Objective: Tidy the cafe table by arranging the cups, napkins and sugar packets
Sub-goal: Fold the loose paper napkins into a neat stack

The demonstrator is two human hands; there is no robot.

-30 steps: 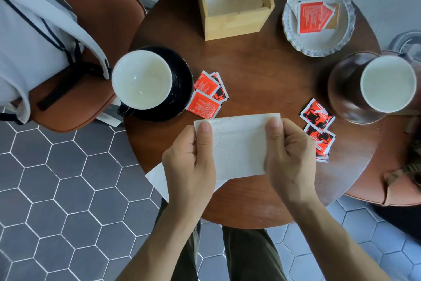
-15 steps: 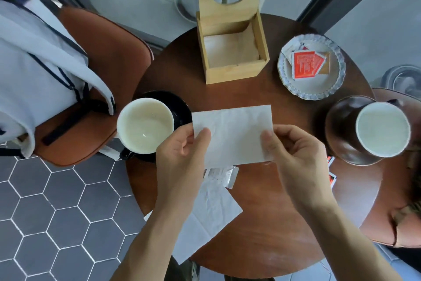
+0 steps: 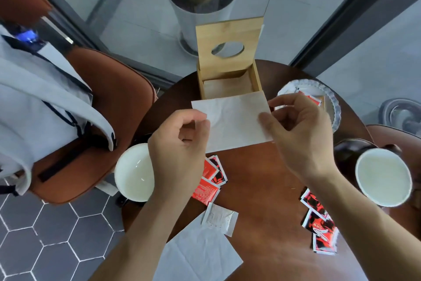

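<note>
flat white folded napkin [image 3: 237, 121]

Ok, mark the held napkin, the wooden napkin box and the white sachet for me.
held napkin [image 3: 237, 121], head view, on its bare middle between the hands.
wooden napkin box [image 3: 227, 30], head view, on its raised lid above the round hole.
white sachet [image 3: 219, 218], head view, on its centre.

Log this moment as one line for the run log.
step: napkin to box | left hand: pinches folded napkin | right hand: pinches napkin | wooden box: lid open | sugar packets: loose on table
</note>
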